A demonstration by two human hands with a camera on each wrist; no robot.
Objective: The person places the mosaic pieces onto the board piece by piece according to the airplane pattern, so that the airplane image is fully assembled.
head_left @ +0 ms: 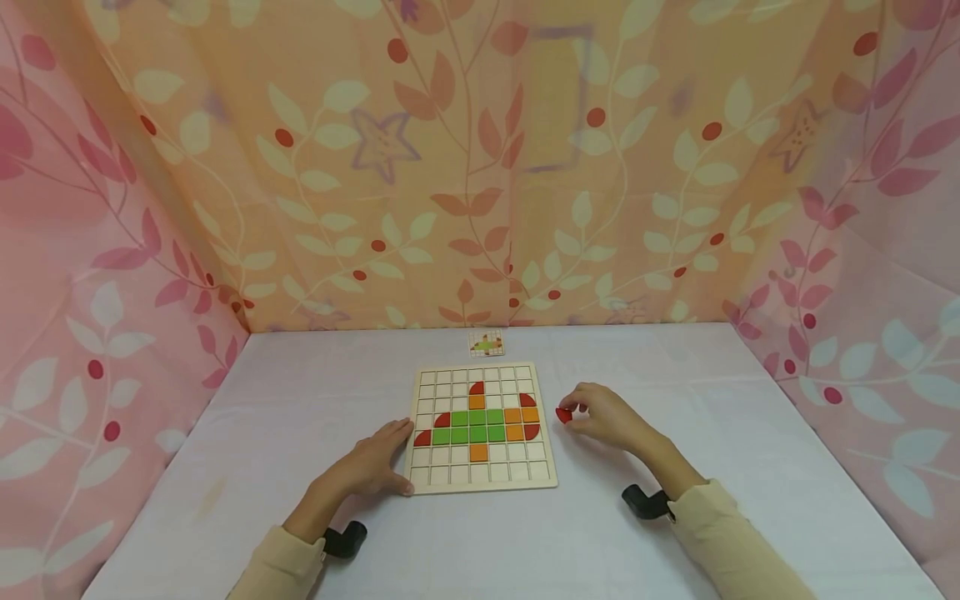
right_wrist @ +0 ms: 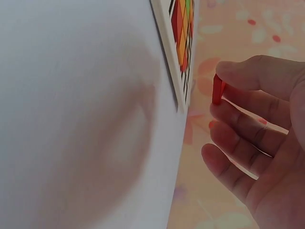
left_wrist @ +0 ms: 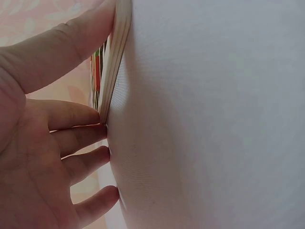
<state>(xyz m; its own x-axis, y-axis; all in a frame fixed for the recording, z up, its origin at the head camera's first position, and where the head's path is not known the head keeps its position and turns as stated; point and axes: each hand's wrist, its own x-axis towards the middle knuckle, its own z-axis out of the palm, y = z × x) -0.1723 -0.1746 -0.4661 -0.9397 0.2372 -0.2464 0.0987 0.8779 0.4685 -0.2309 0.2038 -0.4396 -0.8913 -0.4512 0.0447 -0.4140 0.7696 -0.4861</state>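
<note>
A square wooden grid board (head_left: 442, 476) lies on the table, set with green tiles (head_left: 477, 425), orange tiles (head_left: 478, 452) and rounded red tiles (head_left: 423, 437). My left hand (head_left: 372, 461) rests against the board's left side. Its thumb is at the near left corner and its fingertips are farther up the edge, fingers fairly straight in the left wrist view. Just off the board's right edge, my right hand (head_left: 606, 415) pinches a small red tile (right_wrist: 218, 89) between thumb and fingers, held above the table.
Behind the board lies a small picture card (head_left: 487, 342) with a similar coloured pattern. White cloth (head_left: 637, 358) covers the table. Patterned fabric (head_left: 465, 167) hangs at the back and both sides. Black wrist mounts (head_left: 647, 502) stick out near both sleeves.
</note>
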